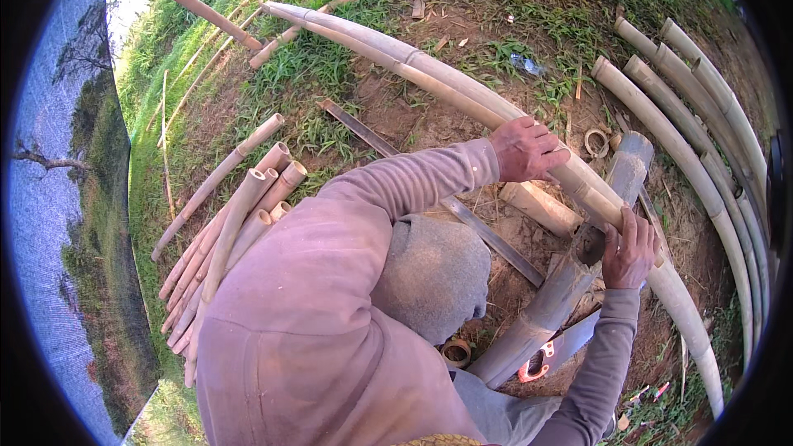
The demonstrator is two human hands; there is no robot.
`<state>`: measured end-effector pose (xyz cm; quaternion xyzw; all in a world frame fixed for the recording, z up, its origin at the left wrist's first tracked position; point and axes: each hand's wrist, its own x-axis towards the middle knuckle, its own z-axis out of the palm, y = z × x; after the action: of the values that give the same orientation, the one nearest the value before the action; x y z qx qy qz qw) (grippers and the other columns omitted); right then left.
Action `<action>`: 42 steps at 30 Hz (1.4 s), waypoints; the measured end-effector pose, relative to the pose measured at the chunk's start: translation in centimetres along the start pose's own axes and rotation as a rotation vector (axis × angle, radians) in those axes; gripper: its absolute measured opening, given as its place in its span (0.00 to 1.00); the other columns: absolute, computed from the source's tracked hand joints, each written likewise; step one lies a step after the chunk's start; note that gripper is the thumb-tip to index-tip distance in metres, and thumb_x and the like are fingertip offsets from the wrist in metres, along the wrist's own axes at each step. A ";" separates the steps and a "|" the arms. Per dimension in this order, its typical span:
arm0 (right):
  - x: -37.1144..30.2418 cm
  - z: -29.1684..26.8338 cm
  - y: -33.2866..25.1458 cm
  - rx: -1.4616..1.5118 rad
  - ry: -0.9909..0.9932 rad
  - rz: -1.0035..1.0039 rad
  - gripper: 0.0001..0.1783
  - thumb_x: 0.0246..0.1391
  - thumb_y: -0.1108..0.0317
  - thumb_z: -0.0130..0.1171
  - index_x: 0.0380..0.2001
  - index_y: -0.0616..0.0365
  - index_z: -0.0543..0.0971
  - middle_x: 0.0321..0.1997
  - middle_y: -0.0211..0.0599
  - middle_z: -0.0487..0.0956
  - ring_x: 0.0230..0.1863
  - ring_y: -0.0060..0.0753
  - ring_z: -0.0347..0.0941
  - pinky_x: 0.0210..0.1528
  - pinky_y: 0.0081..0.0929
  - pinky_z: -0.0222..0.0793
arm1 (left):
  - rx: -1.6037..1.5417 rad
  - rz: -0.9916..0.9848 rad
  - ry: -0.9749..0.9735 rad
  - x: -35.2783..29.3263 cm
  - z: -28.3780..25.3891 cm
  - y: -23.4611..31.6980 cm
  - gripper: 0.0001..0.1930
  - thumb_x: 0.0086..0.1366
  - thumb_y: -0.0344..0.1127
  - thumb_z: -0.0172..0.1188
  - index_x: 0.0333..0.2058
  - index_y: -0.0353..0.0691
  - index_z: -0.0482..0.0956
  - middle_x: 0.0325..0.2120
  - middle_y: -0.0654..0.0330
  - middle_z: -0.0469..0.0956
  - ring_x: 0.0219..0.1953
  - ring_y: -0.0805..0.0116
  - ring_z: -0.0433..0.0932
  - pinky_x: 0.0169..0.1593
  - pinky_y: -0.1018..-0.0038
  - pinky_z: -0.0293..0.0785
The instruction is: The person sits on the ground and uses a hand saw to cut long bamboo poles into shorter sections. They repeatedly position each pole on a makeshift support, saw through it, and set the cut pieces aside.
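Note:
A long pale bamboo pole [462, 87] runs from the far left to the near right, with a lengthwise line along its far part. My left hand [529, 149] is closed over its middle, fingers curled across the top. Farther right and nearer, my right hand [630, 248] grips the same pole. Beneath it lies a thick grey bamboo trunk [537, 318], which the pole crosses close to my right hand. A hole shows in the trunk's side. Beside the trunk rests a handsaw with an orange handle [535, 366], partly hidden by the trunk and my right arm.
Several bamboo poles [221, 239] lie bundled at left; more poles [669, 120] lie at right. A short bamboo piece [541, 209], a flat dark strip [496, 241] and cut rings [596, 143] are on the ground. Mesh netting [62, 198] hangs far left.

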<state>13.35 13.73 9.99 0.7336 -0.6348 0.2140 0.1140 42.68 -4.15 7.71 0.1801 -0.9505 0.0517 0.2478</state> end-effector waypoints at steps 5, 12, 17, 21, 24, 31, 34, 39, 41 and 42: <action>-2.1 0.2 -0.7 0.101 -0.068 -0.024 0.27 0.68 0.53 0.60 0.64 0.54 0.77 0.46 0.43 0.80 0.44 0.49 0.77 0.46 0.47 0.69 | -0.125 0.068 -0.047 -0.6 -1.9 0.3 0.25 0.60 0.61 0.71 0.47 0.52 0.81 0.28 0.62 0.75 0.30 0.58 0.81 0.35 0.60 0.78; -2.7 0.3 -1.4 0.176 -0.109 0.034 0.25 0.66 0.55 0.62 0.61 0.55 0.79 0.44 0.44 0.80 0.44 0.53 0.78 0.46 0.48 0.71 | -0.202 0.081 -0.101 -0.6 -1.5 0.1 0.22 0.65 0.60 0.68 0.45 0.50 0.81 0.28 0.60 0.76 0.31 0.56 0.82 0.37 0.58 0.79; -1.2 -0.3 -0.9 0.163 -0.123 0.063 0.24 0.60 0.57 0.68 0.58 0.53 0.81 0.44 0.41 0.82 0.46 0.50 0.79 0.48 0.46 0.72 | -0.291 0.042 -0.129 0.0 -1.0 -0.3 0.22 0.67 0.57 0.67 0.49 0.48 0.83 0.34 0.59 0.81 0.34 0.52 0.84 0.40 0.58 0.81; 0.7 0.5 0.8 0.084 -0.083 0.138 0.22 0.60 0.53 0.69 0.55 0.47 0.83 0.44 0.34 0.81 0.48 0.45 0.79 0.52 0.46 0.69 | -0.312 -0.019 -0.055 1.6 -0.1 -0.8 0.20 0.69 0.51 0.67 0.52 0.46 0.86 0.39 0.59 0.83 0.44 0.53 0.82 0.51 0.58 0.79; 1.0 0.7 1.0 -0.003 -0.073 0.201 0.21 0.60 0.51 0.69 0.53 0.44 0.84 0.48 0.32 0.80 0.54 0.43 0.76 0.57 0.50 0.66 | -0.280 -0.049 0.034 2.3 1.0 -0.2 0.17 0.68 0.49 0.68 0.50 0.46 0.88 0.42 0.59 0.84 0.50 0.55 0.80 0.56 0.58 0.76; -4.0 0.3 -1.1 -0.127 0.162 0.414 0.24 0.60 0.53 0.70 0.57 0.47 0.83 0.55 0.38 0.78 0.59 0.46 0.73 0.65 0.50 0.64 | -0.305 -0.002 0.022 1.2 3.1 -0.1 0.19 0.64 0.45 0.73 0.49 0.42 0.89 0.43 0.60 0.84 0.52 0.55 0.78 0.59 0.59 0.74; -13.2 0.1 -2.4 -0.063 0.208 0.741 0.25 0.60 0.57 0.69 0.57 0.55 0.81 0.58 0.44 0.78 0.59 0.52 0.74 0.62 0.53 0.68 | -0.206 0.029 0.027 0.8 2.8 -0.2 0.19 0.62 0.44 0.74 0.49 0.42 0.89 0.42 0.61 0.84 0.52 0.55 0.78 0.59 0.59 0.74; -30.6 2.6 -8.9 -0.202 -0.259 1.622 0.26 0.57 0.57 0.70 0.56 0.56 0.78 0.58 0.47 0.76 0.63 0.56 0.72 0.62 0.54 0.71 | -0.160 0.104 0.013 1.6 3.0 -0.4 0.19 0.62 0.43 0.74 0.49 0.42 0.88 0.42 0.61 0.84 0.51 0.56 0.79 0.58 0.59 0.74; -32.3 2.3 -10.8 -0.191 -0.413 1.583 0.24 0.56 0.57 0.71 0.54 0.53 0.80 0.60 0.47 0.75 0.63 0.56 0.72 0.62 0.55 0.71 | -0.118 0.115 -0.004 1.9 2.3 -0.5 0.19 0.62 0.43 0.74 0.49 0.42 0.88 0.42 0.61 0.84 0.51 0.56 0.79 0.58 0.58 0.74; -33.0 2.3 -11.5 -0.184 -0.490 1.557 0.23 0.55 0.57 0.71 0.53 0.51 0.81 0.61 0.47 0.75 0.63 0.56 0.73 0.62 0.55 0.72 | -0.110 0.110 -0.006 1.7 2.3 -0.4 0.19 0.62 0.43 0.74 0.49 0.43 0.88 0.42 0.61 0.84 0.51 0.56 0.80 0.58 0.58 0.74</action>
<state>21.59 43.76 -5.95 0.0965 -0.9840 0.0126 -0.1492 40.39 -5.51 6.59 0.1141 -0.9611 0.0126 0.2514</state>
